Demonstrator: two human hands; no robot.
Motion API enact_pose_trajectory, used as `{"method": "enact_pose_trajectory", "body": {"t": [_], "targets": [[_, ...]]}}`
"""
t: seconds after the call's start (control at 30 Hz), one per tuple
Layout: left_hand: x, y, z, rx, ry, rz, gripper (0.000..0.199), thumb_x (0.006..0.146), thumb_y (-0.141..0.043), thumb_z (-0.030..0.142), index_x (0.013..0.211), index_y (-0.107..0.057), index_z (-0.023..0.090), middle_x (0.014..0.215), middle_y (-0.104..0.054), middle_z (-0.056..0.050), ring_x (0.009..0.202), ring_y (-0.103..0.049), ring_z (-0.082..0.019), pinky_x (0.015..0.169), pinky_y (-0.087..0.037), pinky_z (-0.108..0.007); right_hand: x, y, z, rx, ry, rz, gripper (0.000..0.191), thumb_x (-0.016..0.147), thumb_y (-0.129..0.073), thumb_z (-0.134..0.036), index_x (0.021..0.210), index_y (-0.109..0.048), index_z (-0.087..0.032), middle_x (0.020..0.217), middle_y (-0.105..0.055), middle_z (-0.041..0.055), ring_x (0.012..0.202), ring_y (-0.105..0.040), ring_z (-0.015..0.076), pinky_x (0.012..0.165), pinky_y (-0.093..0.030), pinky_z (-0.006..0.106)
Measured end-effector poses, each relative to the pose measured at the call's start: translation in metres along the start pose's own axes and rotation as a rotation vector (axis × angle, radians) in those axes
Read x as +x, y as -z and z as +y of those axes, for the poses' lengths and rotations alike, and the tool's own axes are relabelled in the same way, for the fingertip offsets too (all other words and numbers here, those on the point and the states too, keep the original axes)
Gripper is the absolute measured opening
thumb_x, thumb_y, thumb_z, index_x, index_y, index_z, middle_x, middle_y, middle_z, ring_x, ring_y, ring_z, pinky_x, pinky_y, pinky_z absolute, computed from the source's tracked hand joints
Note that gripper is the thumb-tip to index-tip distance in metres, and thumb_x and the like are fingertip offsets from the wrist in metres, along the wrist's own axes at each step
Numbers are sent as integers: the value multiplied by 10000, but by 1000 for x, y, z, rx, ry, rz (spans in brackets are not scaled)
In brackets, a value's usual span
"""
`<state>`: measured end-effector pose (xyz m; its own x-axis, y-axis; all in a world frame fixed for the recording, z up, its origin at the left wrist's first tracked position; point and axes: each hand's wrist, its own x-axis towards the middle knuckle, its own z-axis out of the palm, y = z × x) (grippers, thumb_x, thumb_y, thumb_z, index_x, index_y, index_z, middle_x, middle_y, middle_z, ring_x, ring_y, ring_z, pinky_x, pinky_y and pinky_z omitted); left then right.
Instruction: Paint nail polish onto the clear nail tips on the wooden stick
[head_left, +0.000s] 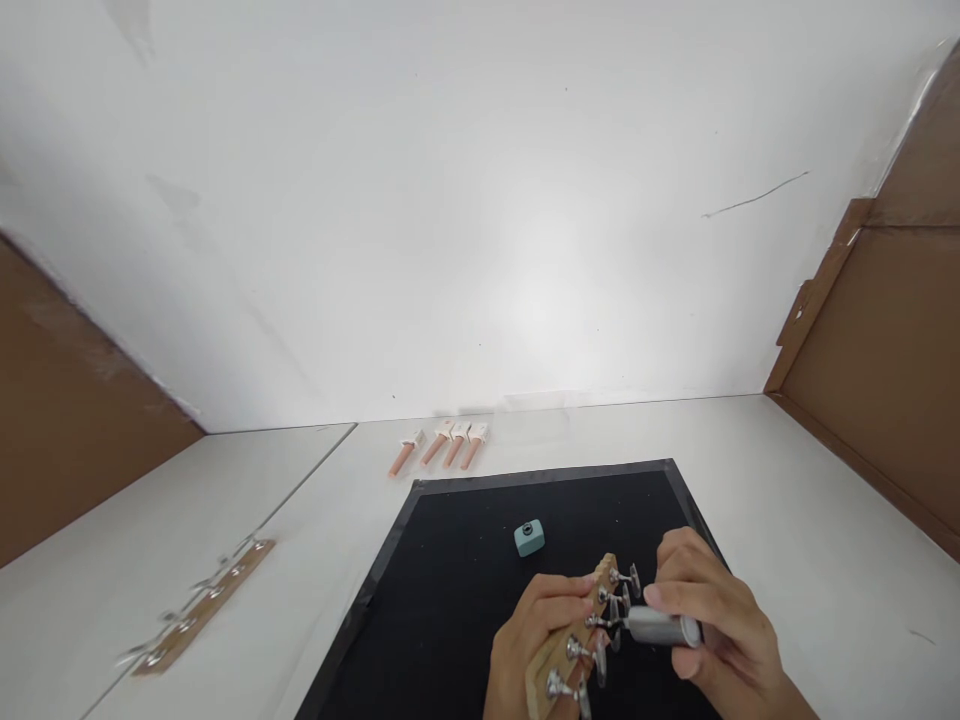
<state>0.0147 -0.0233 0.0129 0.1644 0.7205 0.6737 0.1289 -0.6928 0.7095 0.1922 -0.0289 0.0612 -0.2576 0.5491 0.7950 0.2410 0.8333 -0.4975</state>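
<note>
My left hand (536, 640) is wrapped around a light wooden hook rail (544, 680), tilted over the black mat. Several shiny metal hooks stick out along the rail's right side. In my right hand (724, 625) is a short screwdriver with a grey, cylindrical handle (660, 627), lying nearly level. Its tip points left at one of the middle hooks; whether it sits in a screw I cannot tell. Beyond my left hand, a small teal block with a dark round opening (529, 538) rests on the mat.
A second wooden rail with metal hooks (206, 610) lies on the white table to the left. Several pink sticks with white heads (454, 447) lie behind the black mat (442, 560). Brown cardboard walls (877, 350) stand on both sides, a white wall at the back.
</note>
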Motion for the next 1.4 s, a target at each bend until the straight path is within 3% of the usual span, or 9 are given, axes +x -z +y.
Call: {"method": "enact_pose_trajectory", "body": {"t": [0.4, 0.67, 0.83, 1.17, 1.4], "targets": [[0, 2, -2, -13, 22, 0, 348, 668, -632, 5, 911, -596, 253, 892, -673, -21, 777, -670, -165, 661, -575, -257, -1, -1, 2, 39, 29, 60, 335, 942, -443, -240, 1267, -497, -301, 593, -439, -21, 558, -421, 161, 527, -367, 304], [0, 1, -3, -66, 143, 36, 344, 649, -644, 9, 872, -606, 268, 872, -671, -8, 780, -677, -179, 664, -578, -280, -2, -2, 1, 89, -16, 48, 326, 930, -427, -388, 1225, -529, -293, 609, -436, -16, 566, -421, 160, 512, -367, 295], [0, 1, -2, -67, 144, 33, 327, 648, -645, 22, 867, -610, 261, 870, -666, -18, 782, -676, -190, 662, -574, -292, 2, -1, -1, 77, -29, -2, 324, 925, -423, -415, 1186, -560, -280, 615, -477, -5, 573, -450, 161, 515, -390, 296], [1, 2, 1, -101, 156, 43, 311, 655, -650, 39, 861, -618, 270, 862, -673, -6, 774, -674, -181, 659, -570, -290, 2, -1, 0, 31, 4, 74, 315, 945, -430, -274, 1244, -521, -310, 594, -463, -14, 567, -418, 160, 494, -386, 282], [7, 5, 8, -172, 346, 72, 170, 642, -692, 129, 771, -633, 224, 803, -676, -24, 792, -662, -212, 687, -553, -332, -1, -2, 0, 111, -55, 89, 324, 914, -454, -401, 1220, -544, -341, 604, -446, -10, 571, -419, 163, 490, -386, 287]]}}
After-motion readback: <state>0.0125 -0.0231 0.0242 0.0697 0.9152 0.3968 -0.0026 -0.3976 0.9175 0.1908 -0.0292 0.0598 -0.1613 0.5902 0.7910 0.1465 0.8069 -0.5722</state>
